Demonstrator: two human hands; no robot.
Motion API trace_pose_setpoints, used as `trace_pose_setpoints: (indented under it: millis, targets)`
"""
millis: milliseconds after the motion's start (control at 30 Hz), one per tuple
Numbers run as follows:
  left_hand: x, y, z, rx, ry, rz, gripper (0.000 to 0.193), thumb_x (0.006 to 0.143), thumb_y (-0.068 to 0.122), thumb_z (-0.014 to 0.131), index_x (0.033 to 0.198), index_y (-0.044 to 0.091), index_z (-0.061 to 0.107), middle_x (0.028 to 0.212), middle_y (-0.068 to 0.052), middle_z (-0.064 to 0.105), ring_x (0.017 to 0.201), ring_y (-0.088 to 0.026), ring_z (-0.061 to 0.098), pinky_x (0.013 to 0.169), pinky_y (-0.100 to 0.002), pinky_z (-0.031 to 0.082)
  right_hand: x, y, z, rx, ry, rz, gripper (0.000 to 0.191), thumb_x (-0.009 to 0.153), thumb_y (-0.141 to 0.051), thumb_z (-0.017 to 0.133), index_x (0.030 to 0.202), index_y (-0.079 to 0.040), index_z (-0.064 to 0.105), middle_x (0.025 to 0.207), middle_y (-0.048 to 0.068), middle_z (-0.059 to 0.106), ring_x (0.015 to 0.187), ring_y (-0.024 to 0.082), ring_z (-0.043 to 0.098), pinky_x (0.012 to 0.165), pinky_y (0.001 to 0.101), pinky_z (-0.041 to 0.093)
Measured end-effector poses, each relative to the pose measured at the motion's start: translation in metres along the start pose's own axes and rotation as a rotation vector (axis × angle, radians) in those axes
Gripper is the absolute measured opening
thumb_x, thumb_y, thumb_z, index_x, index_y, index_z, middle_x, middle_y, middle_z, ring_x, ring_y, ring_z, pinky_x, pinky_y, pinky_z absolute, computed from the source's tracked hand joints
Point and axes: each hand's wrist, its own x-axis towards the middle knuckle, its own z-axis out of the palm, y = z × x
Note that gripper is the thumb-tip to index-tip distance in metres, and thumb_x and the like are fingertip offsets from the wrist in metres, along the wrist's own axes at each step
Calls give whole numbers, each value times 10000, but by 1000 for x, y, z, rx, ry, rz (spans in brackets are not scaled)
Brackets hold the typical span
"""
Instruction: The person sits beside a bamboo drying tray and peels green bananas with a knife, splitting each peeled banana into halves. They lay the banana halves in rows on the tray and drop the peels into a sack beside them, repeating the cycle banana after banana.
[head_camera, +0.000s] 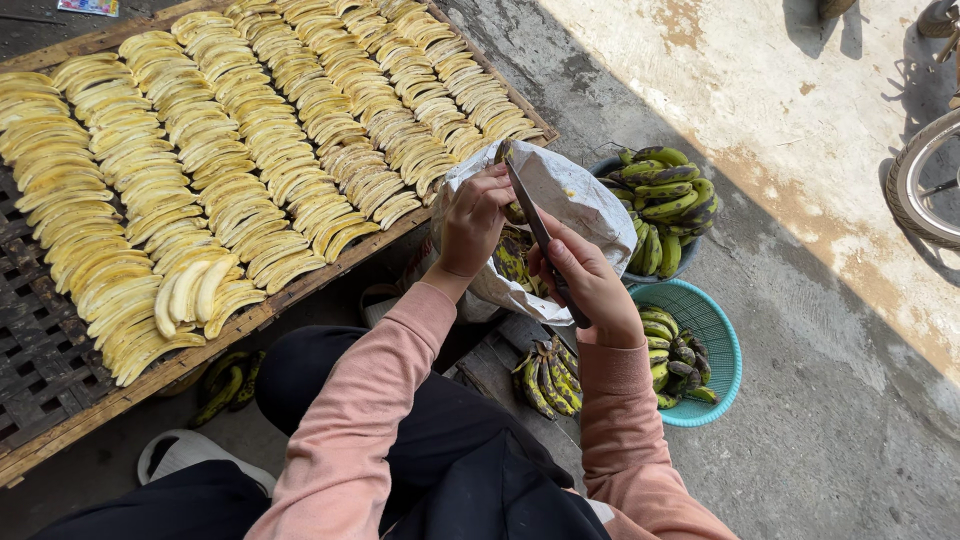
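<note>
Over a white sack (575, 200) of bananas, left hand (470, 225) pinches its rim; right hand (590, 280) grips a knife (535, 235).

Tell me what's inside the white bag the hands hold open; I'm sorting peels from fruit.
Inside the white bag, dark-spotted yellow banana skins or bananas show through the opening between the left hand and right hand, which holds a knife. The bag's walls hide anything deeper.

sunlit concrete ground (800, 420), deep shadow, woven drying rack (40, 340), bicycle wheel (925, 185)
</note>
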Motion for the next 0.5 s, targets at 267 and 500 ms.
trace_pose_setpoints:
  millis: [267,500]
  targets:
    - [0,0,-5,-183,-76,-67,284,879,-82,756,1085,66,628,1193,-77,695,1260,-285,671,1079,-383,578,16,29,-20,-24,101,7,479,1108,-295,519,1536,-78,524,897,-9,610,679,32,515,515,191,416]
    - [-5,-9,10,-544,-97,-514,331,942,116,755,1247,66,636,1234,-52,730,1160,-187,739,1001,-317,589,51,64,-64,150,267,48,447,1092,-339,501,1485,-129,533,864,23,631,628,90,556,463,234,446]
